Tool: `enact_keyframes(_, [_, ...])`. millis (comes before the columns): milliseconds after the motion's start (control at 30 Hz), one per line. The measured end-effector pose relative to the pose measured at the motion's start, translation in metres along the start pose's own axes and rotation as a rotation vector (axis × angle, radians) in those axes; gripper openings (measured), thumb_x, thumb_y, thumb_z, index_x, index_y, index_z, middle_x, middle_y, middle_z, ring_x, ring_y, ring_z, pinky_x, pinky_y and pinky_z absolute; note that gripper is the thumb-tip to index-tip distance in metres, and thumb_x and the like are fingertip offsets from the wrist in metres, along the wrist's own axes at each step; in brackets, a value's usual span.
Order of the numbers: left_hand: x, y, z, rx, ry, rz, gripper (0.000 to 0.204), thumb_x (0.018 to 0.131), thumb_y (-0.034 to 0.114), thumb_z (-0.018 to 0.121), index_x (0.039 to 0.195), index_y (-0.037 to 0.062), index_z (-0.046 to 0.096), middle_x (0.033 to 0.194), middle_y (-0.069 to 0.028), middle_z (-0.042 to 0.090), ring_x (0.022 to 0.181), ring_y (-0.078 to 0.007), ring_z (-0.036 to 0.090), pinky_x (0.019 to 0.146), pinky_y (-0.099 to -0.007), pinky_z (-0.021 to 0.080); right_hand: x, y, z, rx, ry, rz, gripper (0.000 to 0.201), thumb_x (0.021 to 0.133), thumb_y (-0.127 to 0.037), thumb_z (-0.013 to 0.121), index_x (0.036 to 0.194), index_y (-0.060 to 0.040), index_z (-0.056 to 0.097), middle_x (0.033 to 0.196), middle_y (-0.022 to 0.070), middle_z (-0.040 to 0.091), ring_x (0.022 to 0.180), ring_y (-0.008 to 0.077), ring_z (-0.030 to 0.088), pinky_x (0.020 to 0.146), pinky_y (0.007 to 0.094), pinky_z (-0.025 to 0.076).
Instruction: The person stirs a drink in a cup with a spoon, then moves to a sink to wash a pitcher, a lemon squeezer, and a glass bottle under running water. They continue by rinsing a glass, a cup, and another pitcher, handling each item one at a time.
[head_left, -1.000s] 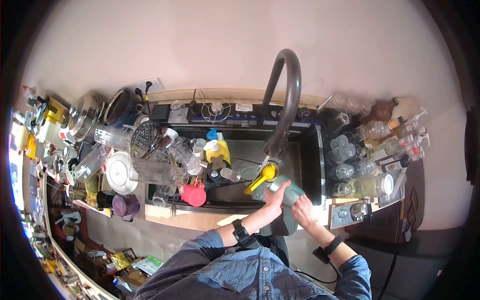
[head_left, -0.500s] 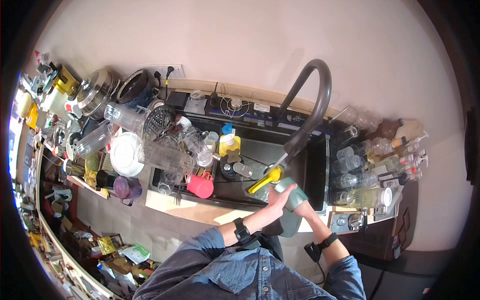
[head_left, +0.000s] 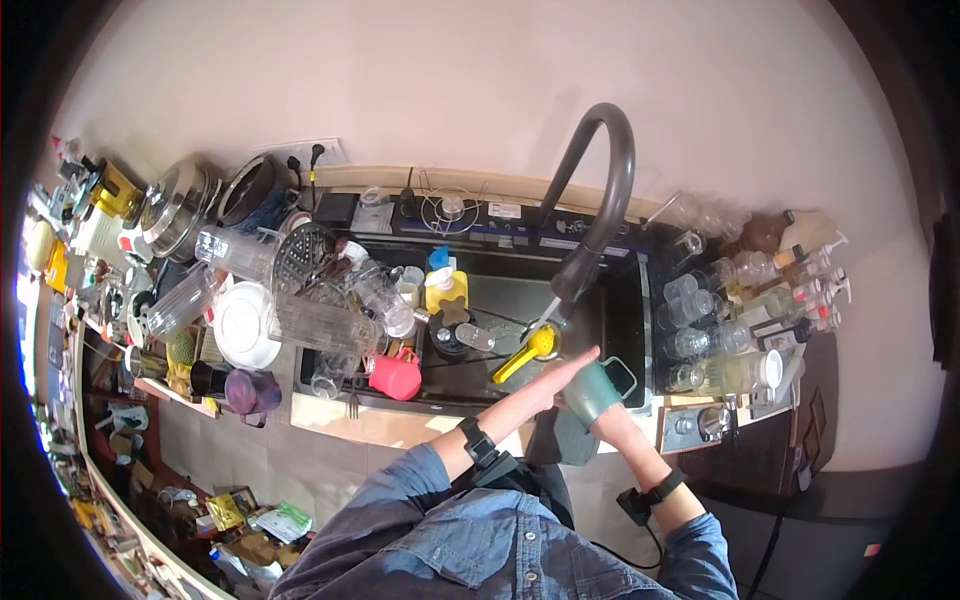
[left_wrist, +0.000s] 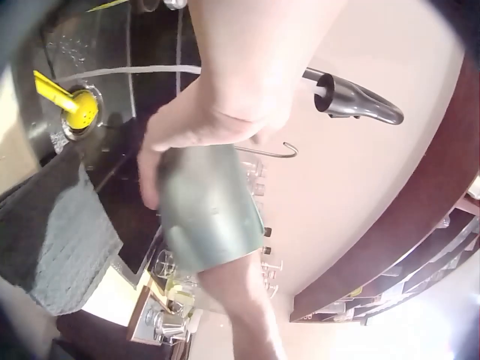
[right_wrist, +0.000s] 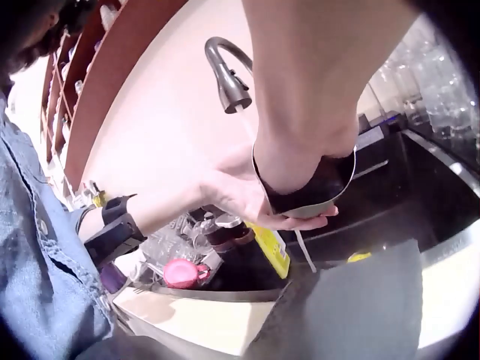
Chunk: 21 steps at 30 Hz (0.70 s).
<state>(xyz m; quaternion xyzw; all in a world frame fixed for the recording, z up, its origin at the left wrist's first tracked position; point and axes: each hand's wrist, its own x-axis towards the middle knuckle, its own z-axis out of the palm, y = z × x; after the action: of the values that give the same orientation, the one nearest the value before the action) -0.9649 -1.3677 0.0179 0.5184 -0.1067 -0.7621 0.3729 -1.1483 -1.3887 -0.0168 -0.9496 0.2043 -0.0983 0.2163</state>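
A green cup (head_left: 592,392) is held over the sink's front edge. My left hand (head_left: 565,382) grips its base end; in the left wrist view the palm lies on the base of the cup (left_wrist: 210,210), fingers bent over its side. My right hand (right_wrist: 300,154) reaches into the mouth of the cup (right_wrist: 304,210), so its fingers are hidden. The cup's handle (head_left: 625,378) faces right. Behind, water falls from the tap (head_left: 580,270) beside a yellow squeezer (head_left: 537,345) in the sink.
A grey cloth (left_wrist: 64,247) hangs over the front edge. Left of the hands are a pink mug (head_left: 396,376), a yellow bottle (head_left: 447,292) and piled clear jugs (head_left: 325,325). Glasses (head_left: 690,340) and bottles crowd the right counter (head_left: 655,440).
The cup has turned, and its handle now shows on the right. My left hand has slid across its base, fingers straighter in the head view. The right hand remains in the cup.
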Motion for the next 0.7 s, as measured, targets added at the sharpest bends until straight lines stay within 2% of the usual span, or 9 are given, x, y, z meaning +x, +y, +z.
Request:
enact_keyframes(67, [0.019,-0.022,0.005,0.003,0.083,0.076,0.070,0.070,0.059,0.068,0.113,0.0050,0.059,0.113,-0.0119,0.058,0.105,-0.0261,0.054,0.084,-0.0470,0.045,-0.002,0.007,0.009,0.098,-0.032,0.074,0.046,0.074,-0.002,0.059,0.120,-0.0026,0.051,0.119,0.0191,0.054,0.115,0.0361,0.049,0.095,0.0414,0.041])
enact_keyframes(100, [0.009,-0.016,0.006,-0.034,0.075,0.028,0.063,0.073,0.052,0.069,0.113,0.0052,0.059,0.111,-0.0097,0.059,0.103,-0.0231,0.055,0.084,-0.0443,0.045,0.006,-0.009,0.000,0.425,0.062,0.274,0.038,0.082,-0.007,0.057,0.119,-0.0037,0.052,0.118,0.0144,0.056,0.112,0.0302,0.053,0.093,0.0389,0.044])
enact_keyframes(200, [0.015,-0.033,0.007,-0.167,0.026,0.184,0.058,0.076,0.049,0.068,0.114,0.0056,0.060,0.110,-0.0073,0.060,0.102,-0.0185,0.055,0.085,-0.0411,0.045,0.014,-0.023,-0.004,1.644,0.444,1.006,0.031,0.089,-0.014,0.054,0.119,-0.0058,0.053,0.117,0.0082,0.058,0.106,0.0227,0.057,0.089,0.0354,0.048])
enact_keyframes(233, [0.016,-0.036,0.008,-0.212,0.001,0.189,0.055,0.078,0.047,0.067,0.113,0.0058,0.060,0.109,-0.0048,0.061,0.104,-0.0148,0.054,0.088,-0.0379,0.043,0.015,-0.027,-0.006,1.757,0.536,0.967,0.030,0.093,-0.022,0.051,0.120,-0.0080,0.053,0.117,0.0046,0.058,0.103,0.0188,0.059,0.087,0.0330,0.049])
enact_keyframes(367, [0.021,-0.046,-0.001,-0.239,-0.116,0.294,0.054,0.080,0.047,0.065,0.116,0.0064,0.060,0.109,-0.0032,0.060,0.106,-0.0144,0.052,0.090,-0.0358,0.040,0.014,-0.024,-0.003,1.796,0.626,0.999,0.032,0.094,-0.026,0.049,0.121,-0.0089,0.053,0.119,0.0055,0.057,0.105,0.0192,0.058,0.091,0.0348,0.048])
enact_keyframes(500, [0.031,-0.043,-0.009,-0.152,-0.174,0.318,0.052,0.084,0.052,0.056,0.115,0.0097,0.059,0.108,-0.0013,0.060,0.103,-0.0136,0.053,0.091,-0.0346,0.039,0.010,-0.019,0.001,1.780,0.581,0.897,0.034,0.093,-0.025,0.052,0.123,-0.0083,0.051,0.122,0.0058,0.056,0.110,0.0196,0.056,0.091,0.0340,0.047])
enact_keyframes(567, [0.030,-0.030,-0.023,-0.208,-0.264,0.181,0.060,0.086,0.060,0.046,0.114,0.0083,0.059,0.107,-0.0017,0.060,0.101,-0.0140,0.054,0.092,-0.0358,0.039,0.010,-0.022,-0.020,1.156,0.330,0.618,0.034,0.091,-0.020,0.054,0.122,-0.0070,0.052,0.122,0.0077,0.055,0.112,0.0203,0.055,0.092,0.0348,0.046])
enact_keyframes(633, [0.029,-0.008,-0.027,0.068,-0.190,0.101,0.073,0.083,0.066,0.047,0.119,0.0031,0.055,0.113,-0.0092,0.057,0.099,-0.0200,0.056,0.087,-0.0399,0.044,0.005,-0.015,-0.021,0.552,0.143,0.410,0.038,0.081,-0.006,0.058,0.119,-0.0049,0.053,0.120,0.0142,0.056,0.112,0.0271,0.054,0.092,0.0387,0.045])
enact_keyframes(700, [0.029,-0.002,-0.027,0.261,-0.200,0.021,0.079,0.080,0.065,0.052,0.122,-0.0014,0.052,0.116,-0.0152,0.056,0.096,-0.0253,0.058,0.078,-0.0408,0.048,0.000,-0.007,-0.015,0.183,0.071,0.114,0.042,0.076,-0.003,0.057,0.118,-0.0053,0.053,0.118,0.0171,0.055,0.110,0.0318,0.054,0.092,0.0404,0.044])
